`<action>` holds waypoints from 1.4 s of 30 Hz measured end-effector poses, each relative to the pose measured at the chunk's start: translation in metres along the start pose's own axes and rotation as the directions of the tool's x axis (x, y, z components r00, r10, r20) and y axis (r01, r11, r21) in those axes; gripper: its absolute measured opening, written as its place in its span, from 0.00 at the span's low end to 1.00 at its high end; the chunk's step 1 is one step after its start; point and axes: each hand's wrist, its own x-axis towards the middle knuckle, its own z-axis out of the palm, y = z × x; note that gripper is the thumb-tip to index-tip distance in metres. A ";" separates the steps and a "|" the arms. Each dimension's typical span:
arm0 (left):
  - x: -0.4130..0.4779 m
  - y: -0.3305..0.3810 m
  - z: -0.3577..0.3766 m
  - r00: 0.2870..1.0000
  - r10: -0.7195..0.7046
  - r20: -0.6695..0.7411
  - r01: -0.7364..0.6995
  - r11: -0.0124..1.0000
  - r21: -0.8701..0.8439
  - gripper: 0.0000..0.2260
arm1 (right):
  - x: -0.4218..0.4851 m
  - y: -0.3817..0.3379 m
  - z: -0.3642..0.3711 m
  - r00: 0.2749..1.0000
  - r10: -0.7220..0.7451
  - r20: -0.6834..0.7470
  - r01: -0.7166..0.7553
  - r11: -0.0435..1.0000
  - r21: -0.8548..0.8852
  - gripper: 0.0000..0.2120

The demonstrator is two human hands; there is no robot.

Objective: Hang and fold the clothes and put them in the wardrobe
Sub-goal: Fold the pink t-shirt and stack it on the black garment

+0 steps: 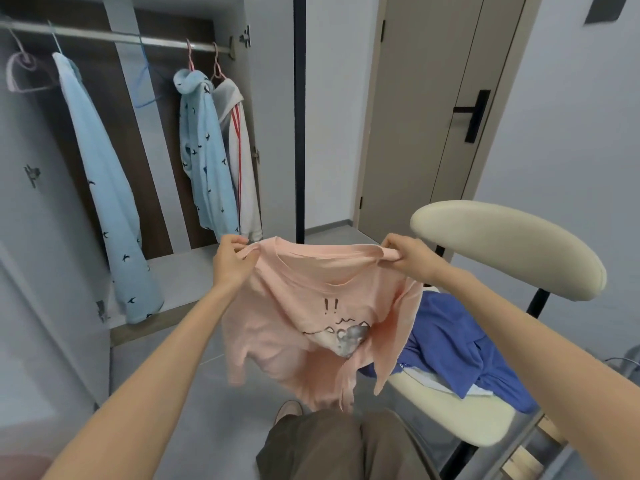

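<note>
Both hands, left point(231, 258) and right point(412, 256), are pinching the pink tee point(311, 317) by its shoulders, holding it up beside the chair point(505, 247) in front of the wardrobe point(114, 36).

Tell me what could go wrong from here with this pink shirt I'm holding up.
1. The left hand and right hand both grip the pink shirt at its shoulders. Reaching for the empty blue hanger means freeing one hand, so the shirt may slump or drop.
2. Its side drapes against the blue garment on the chair; lifting away might drag that off.
3. The hem hangs low and could brush the floor.
</note>
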 end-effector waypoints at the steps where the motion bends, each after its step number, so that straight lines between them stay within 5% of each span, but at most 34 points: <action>1: 0.003 0.001 -0.006 0.998 0.059 -0.008 -0.059 0.996 0.071 0.09 | 0.003 -0.003 -0.006 0.996 -0.036 -0.084 0.037 0.999 0.014 0.08; 6: 0.015 0.028 -0.035 0.938 0.320 -0.131 -0.256 0.898 0.358 0.18 | 0.018 -0.046 -0.039 0.794 -0.074 -0.603 0.178 0.977 0.115 0.07; 9: 0.024 0.053 -0.052 0.908 0.327 -0.263 -0.243 0.921 0.305 0.17 | 0.035 -0.060 -0.042 0.844 -0.028 -0.535 0.092 0.991 0.093 0.16; 12: 0.035 0.056 -0.068 0.906 0.269 -0.327 -0.195 0.950 0.244 0.13 | 0.044 -0.068 -0.039 0.971 -0.018 -0.238 0.026 0.999 0.027 0.23; 14: 0.041 0.051 -0.080 0.897 0.229 -0.378 -0.146 0.961 0.236 0.12 | 0.044 -0.078 -0.038 0.987 -0.094 -0.127 0.104 0.991 0.078 0.22; 18: 0.048 0.064 -0.104 0.833 0.193 -0.519 -0.094 0.973 0.210 0.11 | 0.051 -0.106 -0.050 0.939 -0.231 -0.253 0.279 0.944 0.176 0.22; 23: 0.044 0.094 -0.123 0.728 0.249 -0.639 -0.099 0.960 0.261 0.11 | 0.066 -0.133 -0.062 0.818 -0.257 -0.514 0.303 0.953 0.006 0.23; 26: 0.042 0.065 -0.117 0.814 0.337 -0.473 -0.153 0.910 0.385 0.11 | 0.063 -0.130 -0.033 0.874 -0.201 -0.441 0.204 0.978 -0.041 0.19; 28: 0.031 0.028 -0.107 0.922 0.328 -0.205 -0.174 0.826 0.536 0.11 | 0.054 -0.119 0.000 0.983 -0.181 -0.039 0.176 0.979 -0.106 0.21; 29: 0.022 0.013 -0.105 0.946 0.297 -0.131 -0.172 0.801 0.573 0.11 | 0.050 -0.113 0.014 0.982 -0.148 0.115 0.163 0.978 -0.132 0.22; 30: 0.014 0.004 -0.106 0.950 0.279 -0.142 -0.155 0.814 0.560 0.12 | 0.046 -0.108 0.025 0.982 -0.141 0.128 0.156 0.982 -0.111 0.22; 32: 0.007 0.008 -0.115 0.923 0.257 -0.287 -0.093 0.872 0.480 0.14 | 0.044 -0.105 0.031 0.982 -0.107 -0.158 0.120 0.990 0.072 0.21; 34: 0.008 0.023 -0.126 0.895 0.294 -0.337 -0.116 0.880 0.460 0.16 | 0.046 -0.111 0.025 0.933 -0.077 -0.353 0.100 0.994 0.048 0.20; 37: 0.015 0.044 -0.130 0.896 0.339 -0.285 -0.184 0.870 0.458 0.15 | 0.056 -0.116 0.014 0.923 -0.059 -0.381 0.062 0.998 -0.005 0.19; 42: 0.022 0.053 -0.114 0.882 0.363 -0.300 -0.240 0.895 0.377 0.13 | 0.065 -0.115 -0.003 0.884 0.083 -0.460 -0.004 0.985 0.170 0.17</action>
